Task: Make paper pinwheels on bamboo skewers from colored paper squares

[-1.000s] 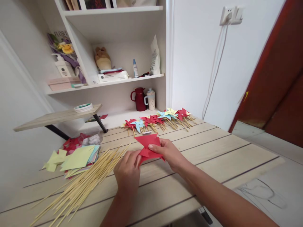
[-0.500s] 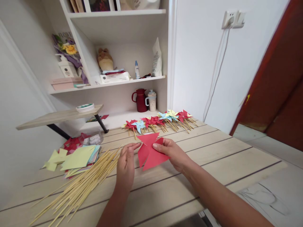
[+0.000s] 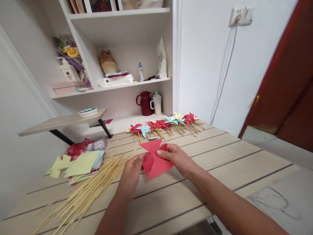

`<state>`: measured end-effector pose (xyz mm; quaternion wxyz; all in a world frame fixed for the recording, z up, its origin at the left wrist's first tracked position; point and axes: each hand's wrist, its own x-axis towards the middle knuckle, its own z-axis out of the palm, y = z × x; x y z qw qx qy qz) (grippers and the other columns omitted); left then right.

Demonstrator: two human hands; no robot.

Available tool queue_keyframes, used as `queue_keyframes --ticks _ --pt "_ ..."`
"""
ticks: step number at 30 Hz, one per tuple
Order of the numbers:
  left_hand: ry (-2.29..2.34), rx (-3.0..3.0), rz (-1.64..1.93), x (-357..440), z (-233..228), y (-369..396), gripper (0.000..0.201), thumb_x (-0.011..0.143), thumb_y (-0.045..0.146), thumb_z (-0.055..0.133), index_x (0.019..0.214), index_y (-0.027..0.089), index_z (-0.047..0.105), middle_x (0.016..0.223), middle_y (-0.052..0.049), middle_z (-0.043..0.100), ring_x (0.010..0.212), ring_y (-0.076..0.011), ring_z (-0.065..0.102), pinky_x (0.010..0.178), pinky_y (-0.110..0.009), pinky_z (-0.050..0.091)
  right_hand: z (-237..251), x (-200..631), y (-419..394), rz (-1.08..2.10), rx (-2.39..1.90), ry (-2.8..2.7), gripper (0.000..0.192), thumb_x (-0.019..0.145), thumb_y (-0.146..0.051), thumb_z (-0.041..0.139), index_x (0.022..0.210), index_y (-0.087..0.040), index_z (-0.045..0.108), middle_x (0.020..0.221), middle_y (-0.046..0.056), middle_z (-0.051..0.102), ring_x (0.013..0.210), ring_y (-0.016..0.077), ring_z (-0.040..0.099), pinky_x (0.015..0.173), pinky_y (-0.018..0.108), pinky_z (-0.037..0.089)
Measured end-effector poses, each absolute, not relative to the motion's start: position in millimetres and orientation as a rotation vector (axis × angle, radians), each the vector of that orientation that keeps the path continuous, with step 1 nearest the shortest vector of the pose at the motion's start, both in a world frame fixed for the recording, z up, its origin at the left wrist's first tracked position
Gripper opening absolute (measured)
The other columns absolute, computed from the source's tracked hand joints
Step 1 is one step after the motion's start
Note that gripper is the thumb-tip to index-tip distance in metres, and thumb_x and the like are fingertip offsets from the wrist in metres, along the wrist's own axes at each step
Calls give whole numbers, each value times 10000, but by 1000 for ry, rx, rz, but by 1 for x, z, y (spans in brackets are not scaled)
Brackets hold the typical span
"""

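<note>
A red paper pinwheel piece (image 3: 160, 164), cut in from its corners, is held up above the table between both hands. My right hand (image 3: 174, 156) grips its right side, the thumb pressed on the paper near the centre. My left hand (image 3: 132, 169) pinches the paper's left flap between thumb and fingers. The flap looks bent toward me at that edge. Bamboo sticks (image 3: 90, 186) lie in a loose bundle just left of my left hand.
Finished pinwheels on sticks (image 3: 158, 125) lie in a row at the table's back. Stacked coloured paper squares (image 3: 81, 164) and yellow cut paper (image 3: 58, 164) are at left, by a small raised shelf (image 3: 61, 122). A red jug (image 3: 146, 103) and a cup (image 3: 156, 103) stand behind.
My left hand has closed on the paper's left flap; its fingers were beside the edge before. The red paper has tilted slightly and shifted a little left. My right hand keeps its grip.
</note>
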<state>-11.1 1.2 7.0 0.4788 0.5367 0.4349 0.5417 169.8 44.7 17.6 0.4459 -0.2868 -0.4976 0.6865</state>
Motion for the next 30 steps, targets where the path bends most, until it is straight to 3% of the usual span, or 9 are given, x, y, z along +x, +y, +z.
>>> queue_keyframes --ticks 5,14,21,24,30 --pt "1075 1301 1263 -9 5 0 425 815 560 660 908 160 768 866 -98 757 851 -254 689 788 -360 539 16 169 45 1687 -706 -1265 332 654 -429 845 771 -151 704 728 22 728 620 135 622 640 265 460" --pt "1283 1303 1283 -9 8 -1 421 714 579 730 765 162 750 735 -45 712 690 -190 625 639 -273 481 14 167 45 1644 -722 -1367 334 671 -453 817 770 -157 699 705 16 706 602 139 595 624 269 438" --pt "1497 1454 1333 -6 4 3 508 658 644 718 506 176 589 496 28 467 502 -115 387 480 -235 312 13 165 45 1436 -806 -1571 305 735 -473 739 701 -181 657 631 -7 633 559 138 522 569 266 377" --pt "1539 1464 1336 -7 3 3 504 658 645 707 507 178 594 492 27 457 502 -118 379 485 -242 311 10 165 46 1307 -838 -1657 295 765 -452 713 664 -187 631 582 -25 574 542 126 473 546 254 334" --pt "1657 1489 1355 -11 4 3 478 710 597 672 482 193 558 481 36 382 504 -122 348 488 -252 281 11 166 42 1517 -729 -1659 344 773 -525 701 786 -181 701 718 8 677 616 152 552 603 265 401"
